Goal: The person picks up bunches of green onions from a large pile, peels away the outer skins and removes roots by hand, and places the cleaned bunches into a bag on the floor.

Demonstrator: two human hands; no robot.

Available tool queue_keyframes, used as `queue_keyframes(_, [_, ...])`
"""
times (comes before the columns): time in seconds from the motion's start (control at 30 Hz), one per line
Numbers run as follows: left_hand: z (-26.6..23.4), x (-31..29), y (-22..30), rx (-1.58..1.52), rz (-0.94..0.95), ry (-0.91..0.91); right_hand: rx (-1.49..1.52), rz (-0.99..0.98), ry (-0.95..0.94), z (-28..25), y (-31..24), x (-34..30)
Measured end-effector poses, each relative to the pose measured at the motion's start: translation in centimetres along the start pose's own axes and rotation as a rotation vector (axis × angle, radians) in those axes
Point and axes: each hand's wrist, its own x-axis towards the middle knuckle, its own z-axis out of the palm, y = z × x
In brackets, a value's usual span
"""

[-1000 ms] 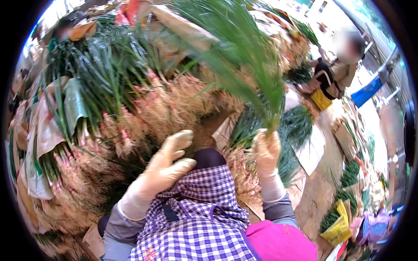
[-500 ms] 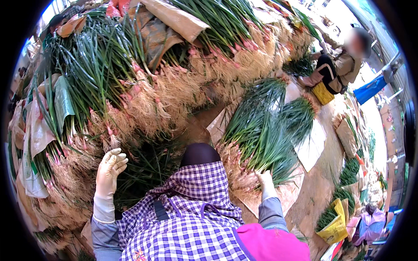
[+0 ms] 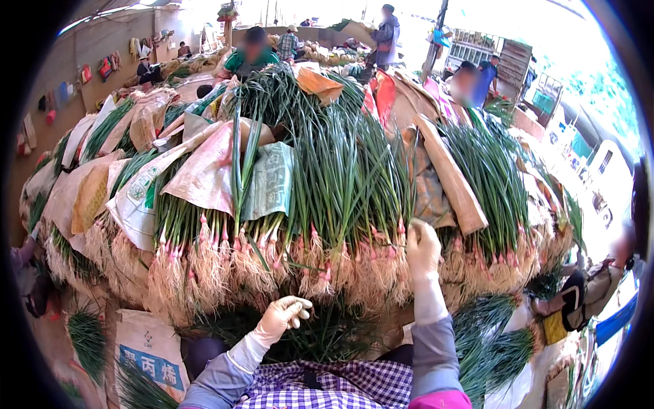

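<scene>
A big heap of young garlic plants [image 3: 334,177] fills the middle, long green leaves up, pink bulb ends and pale stringy roots [image 3: 255,276] hanging toward me. My right hand [image 3: 424,251], in a cream glove, is raised against the front of the heap, at the bulb ends. Its fingers are closed; whatever is between them is hidden. Lower, in front of the roots, hovers my left hand [image 3: 285,317], gloved too, its fingers curled in with nothing visible inside. Loose green leaves [image 3: 320,337] lie below it, by my lap.
Sacks and a rolled tan sheet [image 3: 453,177] cover parts of the heap. More bunches [image 3: 487,341] lie on the ground at right, near a seated person [image 3: 589,290]. A printed white sack [image 3: 150,351] lies at lower left. Several people work behind the heap.
The view has swung up and left toward the heap. My right hand has left the bunch on the ground and come up to the heap's front. My left hand stays near the roots.
</scene>
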Motion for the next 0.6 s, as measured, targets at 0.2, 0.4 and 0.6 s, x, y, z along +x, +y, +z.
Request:
queue_keyframes(0.2, [0.5,0.4,1.1,0.038,-0.02,-0.095,-0.13,0.336,-0.295,3.8,3.5,9.4])
queue_keyframes(0.4, [1.9,0.6,2.7,-0.061,-0.009,-0.164,0.542,0.676,-0.684,-1.6,-9.1,1.8])
queue_keyframes(0.6, [5.9,0.7,2.3,-0.174,-0.067,-0.133,0.428,0.504,-0.65,3.0,-11.1,-12.2])
